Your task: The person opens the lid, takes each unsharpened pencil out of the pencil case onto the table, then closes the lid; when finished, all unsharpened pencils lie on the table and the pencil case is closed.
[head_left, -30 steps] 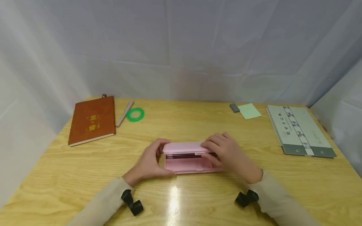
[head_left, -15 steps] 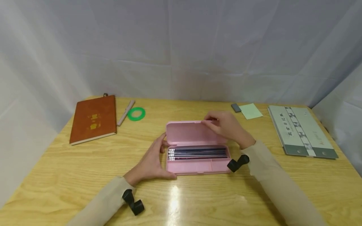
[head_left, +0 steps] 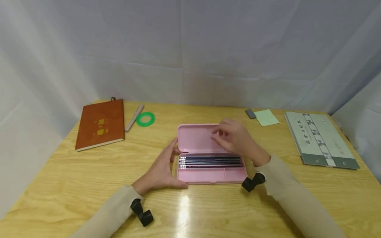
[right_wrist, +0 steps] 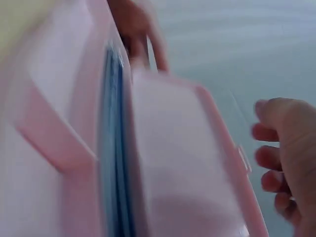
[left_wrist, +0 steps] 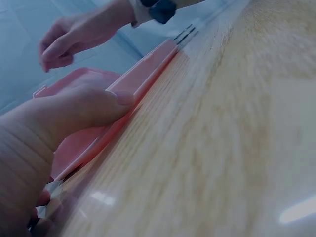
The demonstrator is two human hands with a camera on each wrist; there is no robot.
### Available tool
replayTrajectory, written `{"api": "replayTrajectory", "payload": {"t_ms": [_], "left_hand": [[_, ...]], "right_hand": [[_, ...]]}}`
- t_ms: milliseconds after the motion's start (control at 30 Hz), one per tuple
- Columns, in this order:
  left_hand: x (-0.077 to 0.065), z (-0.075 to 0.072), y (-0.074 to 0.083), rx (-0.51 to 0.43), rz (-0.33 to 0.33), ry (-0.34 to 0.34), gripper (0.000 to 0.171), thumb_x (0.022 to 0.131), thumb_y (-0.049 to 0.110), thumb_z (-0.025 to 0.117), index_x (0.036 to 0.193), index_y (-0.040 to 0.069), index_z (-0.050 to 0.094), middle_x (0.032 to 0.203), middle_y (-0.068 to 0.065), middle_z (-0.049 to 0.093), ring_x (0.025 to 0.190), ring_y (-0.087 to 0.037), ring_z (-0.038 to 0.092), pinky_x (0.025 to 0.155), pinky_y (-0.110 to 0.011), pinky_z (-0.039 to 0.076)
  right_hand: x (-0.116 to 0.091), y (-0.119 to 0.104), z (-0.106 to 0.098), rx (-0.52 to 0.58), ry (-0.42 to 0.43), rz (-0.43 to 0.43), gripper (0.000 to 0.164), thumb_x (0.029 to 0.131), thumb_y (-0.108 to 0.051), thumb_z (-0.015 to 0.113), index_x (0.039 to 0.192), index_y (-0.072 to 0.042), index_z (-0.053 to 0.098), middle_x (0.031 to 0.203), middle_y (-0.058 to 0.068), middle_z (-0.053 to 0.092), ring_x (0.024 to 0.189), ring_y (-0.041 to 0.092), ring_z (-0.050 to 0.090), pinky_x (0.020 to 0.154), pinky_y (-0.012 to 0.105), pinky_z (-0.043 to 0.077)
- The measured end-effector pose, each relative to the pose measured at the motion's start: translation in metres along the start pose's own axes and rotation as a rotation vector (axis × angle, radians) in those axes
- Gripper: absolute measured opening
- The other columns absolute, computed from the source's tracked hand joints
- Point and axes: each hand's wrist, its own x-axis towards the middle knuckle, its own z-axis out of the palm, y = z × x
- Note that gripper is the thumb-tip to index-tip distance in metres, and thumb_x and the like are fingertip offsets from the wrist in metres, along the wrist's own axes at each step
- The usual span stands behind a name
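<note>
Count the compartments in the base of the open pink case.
3. A long compartment on the hinge side holds pencils; nearer the person are a wider compartment at left and a narrower compartment at right. Pencils could hide another divider.

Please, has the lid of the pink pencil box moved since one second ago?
Yes. The lid has swung open, toward the curtain: in the head view it now reaches almost level with the green ring.
</note>
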Motion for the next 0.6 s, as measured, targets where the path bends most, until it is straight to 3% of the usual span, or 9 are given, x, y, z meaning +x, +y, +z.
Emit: {"api": "replayTrajectory", "payload": {"t_ms": [167, 267, 400, 600], "left_hand": [[0.000, 0.001, 0.001, 0.002, -0.003, -0.005, 0.146, 0.041, 0.045, 0.094, 0.155, 0.015, 0.008, 0.125, -0.004, 0.054, 0.095, -0.016, 0.045, 0.082, -0.032, 0.044], [0.000, 0.001, 0.000, -0.003, 0.001, -0.010, 0.146, 0.042, 0.044, 0.094, 0.155, 0.014, 0.007, 0.124, -0.004, 0.053, 0.096, -0.016, 0.045, 0.083, -0.032, 0.044], [0.000, 0.001, 0.000, -0.002, 0.007, -0.012, 0.145, 0.042, 0.043, 0.094, 0.155, 0.013, 0.008, 0.125, -0.004, 0.053, 0.095, -0.015, 0.045, 0.083, -0.031, 0.044], [0.000, 0.001, 0.000, -0.004, 0.016, -0.010, 0.147, 0.041, 0.043, 0.094, 0.156, 0.013, 0.007, 0.124, -0.003, 0.053, 0.095, -0.015, 0.045, 0.083, -0.031, 0.044]], "right_hand": [[-0.024, -0.020, -0.001, 0.081, -0.365, 0.127, 0.006, 0.085, -0.015, 0.072, 0.090, -0.011, 0.073, 0.067, -0.008, 0.059, 0.056, 0.000, 0.043, 0.053, 0.017, 0.040], [-0.034, -0.021, 0.000, 0.053, -0.490, 0.231, 0.010, 0.087, -0.017, 0.070, 0.094, -0.011, 0.074, 0.067, -0.009, 0.059, 0.056, -0.002, 0.042, 0.055, 0.017, 0.039], [-0.041, -0.020, 0.002, 0.035, -0.521, 0.293, 0.013, 0.087, -0.016, 0.069, 0.097, -0.009, 0.073, 0.066, -0.008, 0.058, 0.055, -0.001, 0.041, 0.053, 0.018, 0.038], [-0.040, -0.020, 0.006, 0.002, -0.501, 0.284, 0.007, 0.085, -0.015, 0.071, 0.088, -0.009, 0.070, 0.062, -0.007, 0.056, 0.054, -0.001, 0.042, 0.052, 0.017, 0.038]]}}
